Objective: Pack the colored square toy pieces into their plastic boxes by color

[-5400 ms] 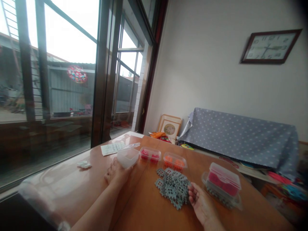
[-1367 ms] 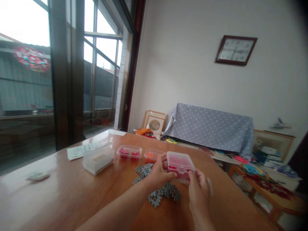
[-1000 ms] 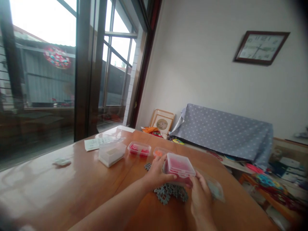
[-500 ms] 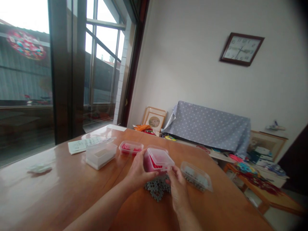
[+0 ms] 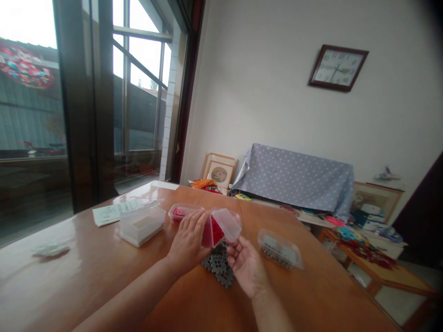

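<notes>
My left hand is closed around a clear plastic box tipped toward the right. Red pieces show inside it, and its hinged clear lid stands partly raised. Just under the lid's edge is my right hand, palm up with fingers loosely curled and apart; I see nothing in it. Whether its fingertips touch the lid, I cannot tell. Beneath the box, grey lattice-like interlocking pieces lie on the table, partly hidden by the box and hands.
On the wooden table stand a clear box of grey pieces at right, a box with red contents behind, and a whitish box at left. Paper sheets and a small crumpled packet lie farther left.
The box in my left hand has tipped to the right and its lid has swung up. My right hand has let go of the lid's front edge and turned palm up below it.
</notes>
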A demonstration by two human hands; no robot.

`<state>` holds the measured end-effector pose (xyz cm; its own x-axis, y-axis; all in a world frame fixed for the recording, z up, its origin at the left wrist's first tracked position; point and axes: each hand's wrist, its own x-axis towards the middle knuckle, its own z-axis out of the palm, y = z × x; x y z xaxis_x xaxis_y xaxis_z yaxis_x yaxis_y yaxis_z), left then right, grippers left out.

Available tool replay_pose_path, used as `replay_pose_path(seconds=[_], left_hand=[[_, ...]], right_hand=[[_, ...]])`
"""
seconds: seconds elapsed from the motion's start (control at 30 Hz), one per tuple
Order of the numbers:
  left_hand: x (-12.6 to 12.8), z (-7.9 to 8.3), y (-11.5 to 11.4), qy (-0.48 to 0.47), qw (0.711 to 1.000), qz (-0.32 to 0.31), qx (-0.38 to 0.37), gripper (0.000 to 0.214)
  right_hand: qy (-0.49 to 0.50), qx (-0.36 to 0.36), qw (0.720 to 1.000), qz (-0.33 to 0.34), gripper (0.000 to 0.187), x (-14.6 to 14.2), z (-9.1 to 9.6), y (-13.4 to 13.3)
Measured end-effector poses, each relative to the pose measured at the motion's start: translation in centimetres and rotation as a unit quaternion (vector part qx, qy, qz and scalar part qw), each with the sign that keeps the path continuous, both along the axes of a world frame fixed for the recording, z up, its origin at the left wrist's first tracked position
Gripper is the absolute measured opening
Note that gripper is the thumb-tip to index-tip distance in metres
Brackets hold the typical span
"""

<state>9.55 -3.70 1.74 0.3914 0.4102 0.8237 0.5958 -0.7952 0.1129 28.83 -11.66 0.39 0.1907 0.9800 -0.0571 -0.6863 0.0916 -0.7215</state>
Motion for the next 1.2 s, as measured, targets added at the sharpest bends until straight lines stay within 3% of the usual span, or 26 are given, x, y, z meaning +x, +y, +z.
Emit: replay_pose_path(seconds=[0.17,0.33,0.77,1.2], left_hand=[[-0.7,-0.6,0.9,0.077,0.995,-0.012,0.058,0.075],[-1.3,-1.5,2.2,0.141,0.986,-0.019,0.092,0.074],[-1.5,-1.9,4.3,0.206,0.957,-0.018,0.204,0.058],[-0.5,0.1,5.2,0.235,0.943,-0.027,0.232,0.063]], right_hand=[[0.062,-0.060,0.996,0.005,0.020,0.0,-1.4,0.7],[0.051,-0.099,0.994,-0.007,0.017,0.1,-3.1,1.7],[0.020,-0.097,0.992,-0.073,0.018,1.2,-4.3,2.1],[0.021,-0.065,0.995,-0.070,0.032,1.2,-3.7,1.8]])
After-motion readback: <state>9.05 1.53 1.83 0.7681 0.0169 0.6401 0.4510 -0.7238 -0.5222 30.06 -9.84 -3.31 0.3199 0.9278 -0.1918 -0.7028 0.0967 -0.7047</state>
